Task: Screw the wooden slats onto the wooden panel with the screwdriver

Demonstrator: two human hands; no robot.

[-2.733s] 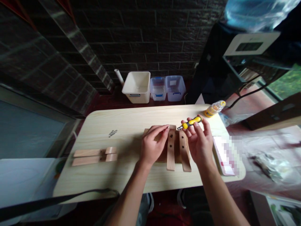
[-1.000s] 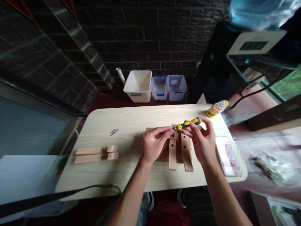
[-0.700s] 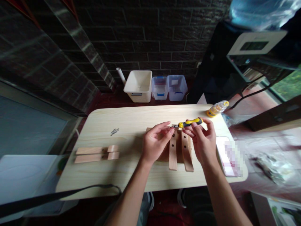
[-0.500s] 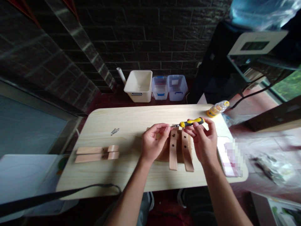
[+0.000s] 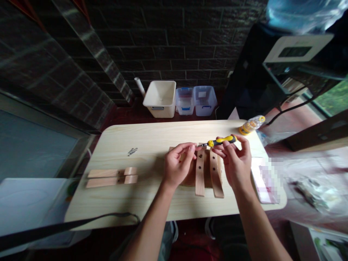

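Observation:
A yellow-and-black screwdriver lies level in my right hand, its fingers closed round the handle. Its metal tip points left and meets the pinched fingertips of my left hand; whatever small piece they hold there is too hidden to name. Below both hands rests a brown wooden piece, partly covered by my left hand. Two curved wooden legs lie across it side by side, with dark holes or screw heads near their upper ends.
On the table, loose screws and two more wooden legs lie left. A clear yellow-based bit container stands at the back right, above a white-and-pink flat item. Beyond the table sit a cream bin and two clear boxes.
The fingers of my left hand have shifted slightly at the screwdriver's tip. My right hand and the wooden pieces look almost the same.

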